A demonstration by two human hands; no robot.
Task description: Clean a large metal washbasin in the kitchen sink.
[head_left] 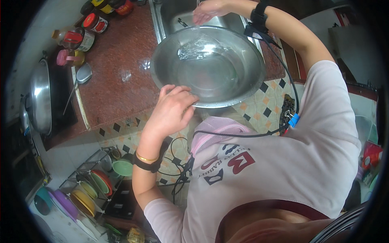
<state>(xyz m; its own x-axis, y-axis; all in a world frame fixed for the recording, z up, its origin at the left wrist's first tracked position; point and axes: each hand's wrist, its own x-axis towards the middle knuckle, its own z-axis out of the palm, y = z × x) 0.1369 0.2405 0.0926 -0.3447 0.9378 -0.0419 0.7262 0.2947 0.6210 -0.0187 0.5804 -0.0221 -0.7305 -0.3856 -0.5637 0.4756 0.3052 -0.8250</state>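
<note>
A wide stainless steel basin (247, 77) is in front of me, partly over the counter edge and the near end of the sink (170, 12). It looks wet inside, with bright glints on its far wall; how much water it holds I cannot tell. My left hand (175, 106) grips the near left rim, fingers hooked over the edge. Beyond the far rim, above the sink, my right hand (210, 11) hangs with its fingers stretched out and nothing visible in them. Whether its fingertips touch the rim is unclear.
On the red counter (117, 77) lie a ladle (84, 73) and several jars and bottles (95, 23). A wok (40, 97) sits at the far left. Below, a rack holds colourful bowls and plates (83, 201). A black cable (289, 77) runs from my right wrist across my shirt.
</note>
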